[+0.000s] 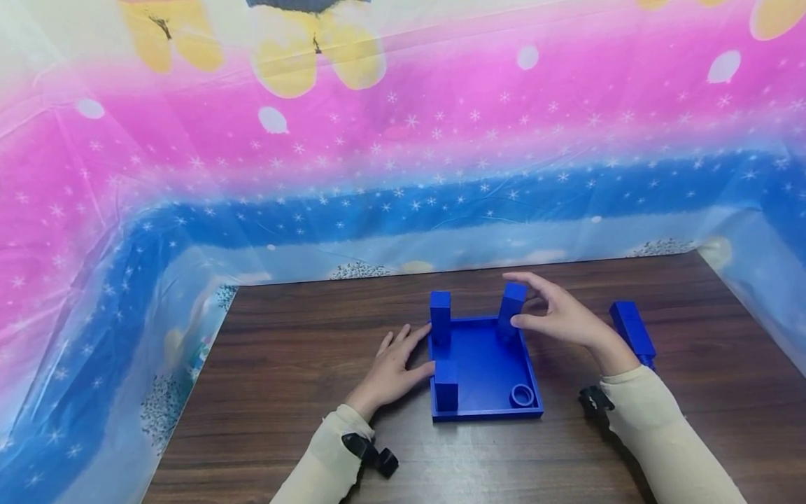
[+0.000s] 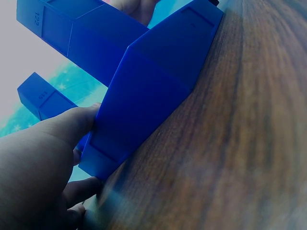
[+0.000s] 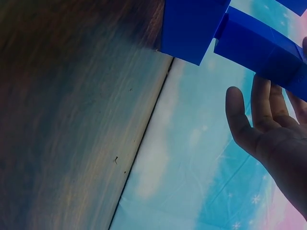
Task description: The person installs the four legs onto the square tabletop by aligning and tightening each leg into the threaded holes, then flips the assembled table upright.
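A shallow blue square tray-like panel [image 1: 485,367] with raised edges lies on the table. Blue square posts stand at its back left [image 1: 441,318], front left [image 1: 446,386] and back right [image 1: 511,308] corners; a round ring socket [image 1: 521,396] shows at the front right. My left hand [image 1: 397,367] touches the panel's left side with extended fingers and thumb, also seen at the panel's edge in the left wrist view. Around the back right post, which leans slightly, my right hand [image 1: 560,315] has its fingers spread. In the right wrist view the thumb [image 3: 235,103] appears apart from the post.
Another blue post [image 1: 632,332] lies on the brown wooden table [image 1: 283,364], right of the panel and beside my right wrist. A pink and blue patterned sheet [image 1: 378,175] hangs behind the table and along both sides. Black straps [image 1: 371,455] are on the wrists.
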